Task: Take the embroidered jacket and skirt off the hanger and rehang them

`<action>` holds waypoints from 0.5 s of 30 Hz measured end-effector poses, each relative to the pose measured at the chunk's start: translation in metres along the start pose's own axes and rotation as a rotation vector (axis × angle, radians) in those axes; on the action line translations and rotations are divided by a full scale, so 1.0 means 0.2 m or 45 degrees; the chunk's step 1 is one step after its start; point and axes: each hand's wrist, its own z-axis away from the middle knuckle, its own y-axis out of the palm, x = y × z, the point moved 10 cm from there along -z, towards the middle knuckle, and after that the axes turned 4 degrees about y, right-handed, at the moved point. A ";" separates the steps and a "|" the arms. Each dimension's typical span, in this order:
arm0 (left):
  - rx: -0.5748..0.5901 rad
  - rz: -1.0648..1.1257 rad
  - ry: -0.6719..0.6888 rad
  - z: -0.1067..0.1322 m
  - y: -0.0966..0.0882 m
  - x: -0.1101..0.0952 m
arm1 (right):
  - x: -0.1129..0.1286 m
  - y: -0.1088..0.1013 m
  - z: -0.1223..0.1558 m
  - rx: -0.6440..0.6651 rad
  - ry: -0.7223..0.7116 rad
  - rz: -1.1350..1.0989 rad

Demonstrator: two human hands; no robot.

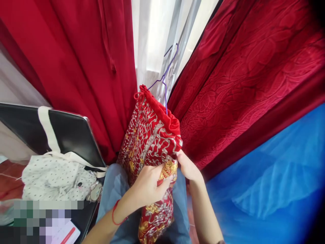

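"What are you counting on your remote feed?"
"I'm counting two hands, one left hand [152,181] and one right hand [188,166], plus one red garment [149,135] and one hanger [164,76]."
"And around them?"
"I'm seeing one bracelet [114,213], one black chair [69,135], one spotted bag [50,176], one blue cloth [276,179], two red curtains [76,51]."

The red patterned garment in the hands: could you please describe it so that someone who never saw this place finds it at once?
Between the big red drapes is a purple hanger. Below its hook, the red patterned garment reaches down to the left hand, which grips it, with the right hand at its edge. Unlike the drapes, it carries silver squiggles and gold motifs.
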 end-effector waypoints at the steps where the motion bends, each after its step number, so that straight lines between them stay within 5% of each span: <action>1: 0.045 0.047 0.002 0.01 0.01 -0.01 | 0.01 -0.03 0.03 -0.024 -0.072 0.121; 5: 0.199 0.091 0.114 0.09 -0.02 -0.12 | 0.09 -0.16 0.17 -0.041 -0.258 0.479; 10: 0.292 0.062 0.273 0.06 -0.22 -0.19 | 0.36 -0.25 0.36 -0.063 -0.363 0.629; 12: 0.267 0.051 0.243 -0.03 -0.32 -0.12 | 0.45 -0.23 0.38 -0.066 -0.374 0.609; 15: 0.043 -0.005 0.264 -0.15 -0.51 -0.07 | 0.47 -0.19 0.34 -0.041 -0.335 0.507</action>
